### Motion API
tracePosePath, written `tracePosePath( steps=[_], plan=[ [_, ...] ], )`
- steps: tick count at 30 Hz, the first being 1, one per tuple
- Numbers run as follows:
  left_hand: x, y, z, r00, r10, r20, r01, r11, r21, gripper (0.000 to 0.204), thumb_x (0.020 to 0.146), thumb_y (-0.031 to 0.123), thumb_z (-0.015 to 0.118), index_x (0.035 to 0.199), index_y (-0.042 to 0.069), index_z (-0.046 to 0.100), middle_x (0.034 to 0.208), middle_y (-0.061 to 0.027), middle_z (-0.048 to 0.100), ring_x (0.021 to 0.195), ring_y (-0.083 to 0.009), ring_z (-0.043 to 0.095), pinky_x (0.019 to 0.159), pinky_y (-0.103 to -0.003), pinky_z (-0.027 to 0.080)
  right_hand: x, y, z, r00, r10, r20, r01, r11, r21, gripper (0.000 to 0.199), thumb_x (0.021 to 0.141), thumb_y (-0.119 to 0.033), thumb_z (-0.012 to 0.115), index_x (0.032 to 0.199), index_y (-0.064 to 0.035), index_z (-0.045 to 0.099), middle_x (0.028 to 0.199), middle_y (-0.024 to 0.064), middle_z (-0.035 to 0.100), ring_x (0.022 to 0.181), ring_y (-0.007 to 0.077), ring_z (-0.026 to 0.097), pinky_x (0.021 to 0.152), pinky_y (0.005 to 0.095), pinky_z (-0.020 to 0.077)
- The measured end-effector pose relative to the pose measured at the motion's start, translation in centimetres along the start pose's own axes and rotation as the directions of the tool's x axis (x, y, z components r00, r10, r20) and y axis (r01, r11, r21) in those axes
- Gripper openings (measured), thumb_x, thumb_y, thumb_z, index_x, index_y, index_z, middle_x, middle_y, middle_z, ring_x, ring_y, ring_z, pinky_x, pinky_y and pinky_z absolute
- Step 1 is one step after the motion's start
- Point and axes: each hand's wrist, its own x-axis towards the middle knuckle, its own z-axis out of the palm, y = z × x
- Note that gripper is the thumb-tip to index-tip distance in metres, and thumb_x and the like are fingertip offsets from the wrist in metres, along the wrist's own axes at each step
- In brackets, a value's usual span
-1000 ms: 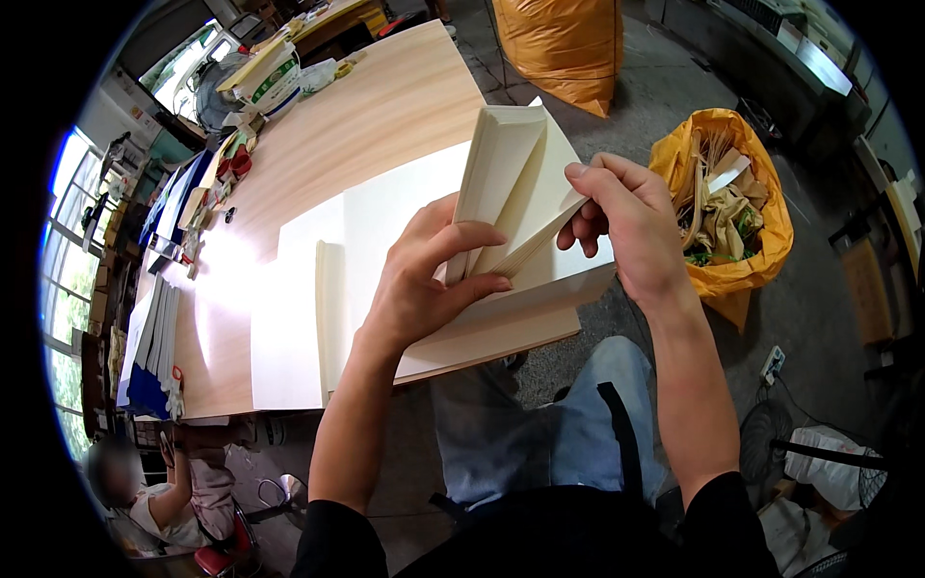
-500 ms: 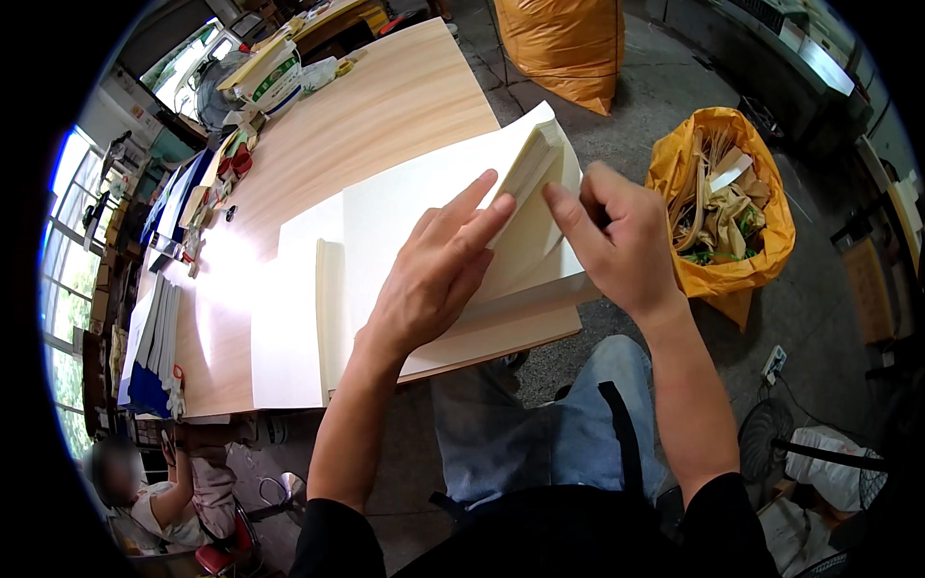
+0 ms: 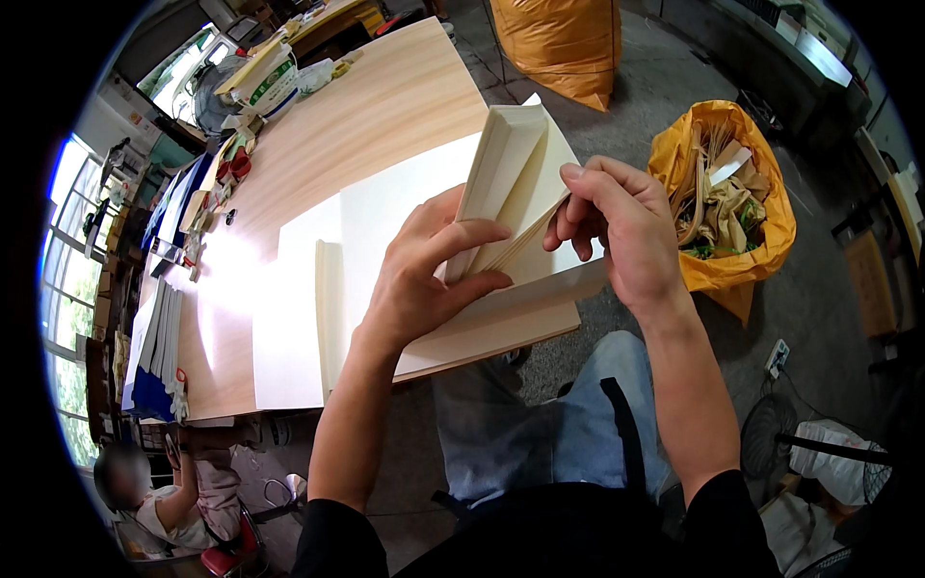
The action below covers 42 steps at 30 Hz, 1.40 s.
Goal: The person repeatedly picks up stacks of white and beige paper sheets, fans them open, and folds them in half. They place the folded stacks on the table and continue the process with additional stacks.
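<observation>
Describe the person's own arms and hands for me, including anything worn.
The left hand and right hand are ungloved; no ring shows on the visible fingers. The left forearm and right forearm are bare, without watch or cable, below black sleeves.

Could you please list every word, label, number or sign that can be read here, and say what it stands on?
White container with green markings, along the table's far left edge: printing too small to read reliably; not quoted.
Folded cream paper, held by the left hand and right hand: no print visible.
White sheets beneath: no print visible.
</observation>
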Motion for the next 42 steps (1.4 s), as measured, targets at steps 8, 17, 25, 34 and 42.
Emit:
tracePosePath(
  steps=[8, 17, 25, 34, 42],
  plan=[
    [-0.1, 0.1, -0.2, 0.998, -0.064, 0.004, 0.065, 0.996, -0.055, 0.050, 0.065, 0.003, 0.086, 0.112, 0.008, 0.069, 0.118, -0.0146, 0.066, 0.112, -0.0310, 0.063, 0.091, -0.037, 0.051, -2.0, 0.0, -4.5, 0.993, -0.006, -0.121, -0.072, 0.772, -0.631, 0.045, 0.098, -0.037, 0.059, 0.070, -0.0024, 0.058, 0.061, 0.0092, 0.061, 0.055, 0.0177, 0.057, 0.052, 0.0310, 0.0419],
    [-0.3, 0.7, 0.4, 1.000, -0.005, 0.005, 0.004, 0.992, 0.127, 0.042, 0.083, -0.005, 0.063, 0.118, 0.018, 0.070, 0.143, -0.0179, 0.052, 0.109, -0.0338, 0.061, 0.091, -0.042, 0.052, -1.6, -2.4, -2.4, 0.997, -0.082, -0.014, 0.025, 0.457, -0.889, 0.037, 0.096, -0.030, 0.061, 0.077, 0.0023, 0.061, 0.065, 0.0196, 0.061, 0.059, 0.0365, 0.062, 0.058, 0.0420, 0.0469],
    [0.1, 0.0, -0.2, 0.997, 0.045, 0.057, -0.049, 0.997, 0.061, 0.031, 0.082, 0.002, 0.066, 0.112, 0.011, 0.068, 0.135, -0.0198, 0.057, 0.116, -0.0388, 0.057, 0.097, -0.044, 0.046, -0.5, 0.1, -0.1, 0.997, 0.012, -0.076, -0.019, 0.996, -0.090, 0.032, 0.095, -0.023, 0.062, 0.071, -0.0037, 0.056, 0.058, 0.0014, 0.055, 0.053, 0.0082, 0.057, 0.047, 0.0259, 0.0420],
    [0.0, 0.1, 0.1, 0.999, 0.020, 0.031, -0.022, 0.998, 0.054, 0.059, 0.058, 0.011, 0.090, 0.113, 0.011, 0.069, 0.127, -0.0177, 0.062, 0.118, -0.0373, 0.058, 0.097, -0.045, 0.048, -0.2, 0.4, -0.1, 0.998, 0.039, -0.045, -0.038, 0.999, 0.034, 0.032, 0.098, -0.023, 0.058, 0.070, -0.0070, 0.057, 0.057, -0.0006, 0.055, 0.050, 0.0083, 0.057, 0.045, 0.0217, 0.0392],
    [0.0, 0.3, 0.0, 1.000, -0.009, 0.015, 0.009, 1.000, 0.009, 0.053, 0.061, 0.006, 0.089, 0.111, 0.011, 0.070, 0.119, -0.0151, 0.065, 0.111, -0.0335, 0.062, 0.091, -0.041, 0.052, -0.3, 0.4, -0.8, 1.000, -0.007, -0.001, 0.007, 0.998, -0.068, 0.033, 0.099, -0.025, 0.057, 0.071, -0.0070, 0.057, 0.058, -0.0012, 0.054, 0.050, 0.0061, 0.053, 0.046, 0.0207, 0.0388]
  ],
)
